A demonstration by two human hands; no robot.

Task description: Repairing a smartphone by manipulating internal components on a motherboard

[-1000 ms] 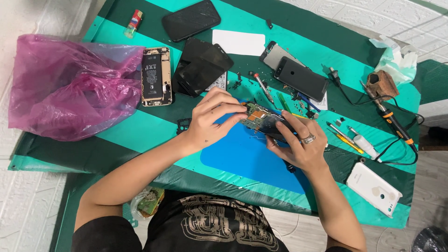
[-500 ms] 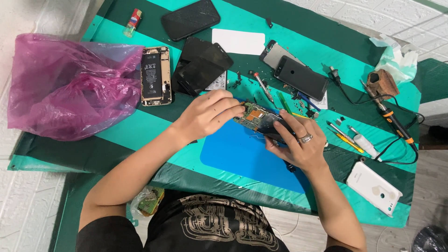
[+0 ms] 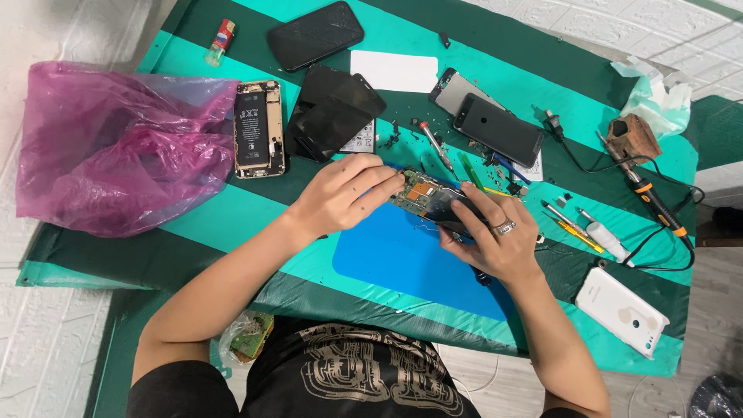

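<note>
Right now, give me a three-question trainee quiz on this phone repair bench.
1. True or false: both hands are on the opened phone above the blue mat.
2. Which hand wears a ring: the left hand or the right hand?
3. What lies nearest the pink plastic bag? A) the white back cover B) the phone with its battery exposed C) the soldering iron

Key: 1 true; 2 the right hand; 3 B.
</note>
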